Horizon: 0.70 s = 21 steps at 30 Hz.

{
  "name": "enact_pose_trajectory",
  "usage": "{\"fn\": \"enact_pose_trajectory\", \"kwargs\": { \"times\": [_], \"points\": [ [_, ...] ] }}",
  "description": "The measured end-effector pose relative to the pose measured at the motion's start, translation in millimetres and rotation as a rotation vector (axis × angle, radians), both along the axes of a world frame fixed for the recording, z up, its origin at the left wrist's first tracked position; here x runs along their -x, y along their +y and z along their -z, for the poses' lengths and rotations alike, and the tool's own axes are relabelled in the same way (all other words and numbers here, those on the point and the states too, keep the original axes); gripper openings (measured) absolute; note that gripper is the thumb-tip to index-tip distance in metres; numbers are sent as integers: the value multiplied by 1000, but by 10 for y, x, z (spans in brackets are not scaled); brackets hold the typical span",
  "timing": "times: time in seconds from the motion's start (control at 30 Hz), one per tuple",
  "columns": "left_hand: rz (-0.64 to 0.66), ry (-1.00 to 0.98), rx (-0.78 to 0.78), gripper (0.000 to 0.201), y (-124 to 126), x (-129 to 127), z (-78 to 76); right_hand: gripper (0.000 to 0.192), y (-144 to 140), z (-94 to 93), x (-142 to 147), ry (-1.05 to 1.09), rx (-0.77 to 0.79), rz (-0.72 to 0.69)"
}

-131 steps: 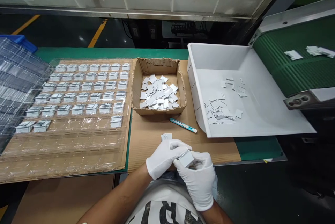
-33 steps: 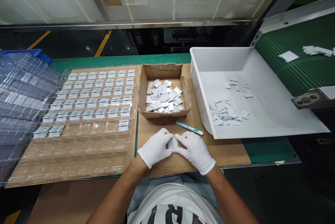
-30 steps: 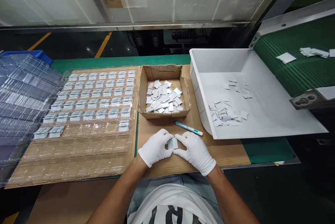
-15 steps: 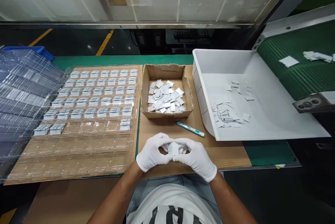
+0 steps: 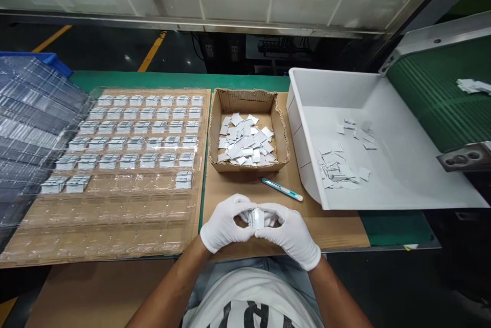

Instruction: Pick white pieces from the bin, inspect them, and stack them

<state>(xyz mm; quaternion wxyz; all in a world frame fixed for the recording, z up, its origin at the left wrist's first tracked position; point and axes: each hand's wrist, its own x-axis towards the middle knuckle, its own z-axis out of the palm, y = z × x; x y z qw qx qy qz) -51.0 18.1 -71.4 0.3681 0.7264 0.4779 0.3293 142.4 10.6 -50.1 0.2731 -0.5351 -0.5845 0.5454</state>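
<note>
Near the front edge of the table (image 5: 395,228), a gloved left hand (image 5: 227,221) and right hand (image 5: 290,230) are pinching a stack of white pieces (image 5: 259,219) between their fingers (image 5: 244,234), apparently squaring it; moving it is probably calling for even pressure. Fingers are partly hiding the count.

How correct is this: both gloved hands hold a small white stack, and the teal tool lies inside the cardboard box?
One error: the head view shows the teal tool outside the cardboard box, on the brown sheet. The rest stands.
</note>
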Motion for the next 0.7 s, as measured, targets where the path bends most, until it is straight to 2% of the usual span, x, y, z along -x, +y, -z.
{"fn": "enact_pose_trajectory", "kwargs": {
  "times": [0.17, 0.27, 0.37, 0.43, 0.5, 0.6, 0.7],
  "points": [
    [1, 47, -8, 39, -18, 0, 57, 45, 27, 46, 14, -41, -14, -1],
    [16, 161, -45, 37, -26, -50, 80, 56, -6, 11, -9, -237, -126, 4],
    [62, 368, -41, 27, 0, -129, 36, 60, -98, -181, -92, -436, -269, -29],
    [79, 497, 12, 19, 27, -172, -25, 47, -150, -386, -192, -400, -328, -41],
    [83, 570, 94, 20, 45, -188, -80, 31, -130, -595, -348, -310, -400, 7],
    [87, 556, 224, 41, 56, -152, -96, 18, 154, -792, -702, -375, -518, 147],
    [74, 501, 261, 61, 77, -72, -43, 17, 753, -800, -1144, -616, -521, 232]
  ]
}}
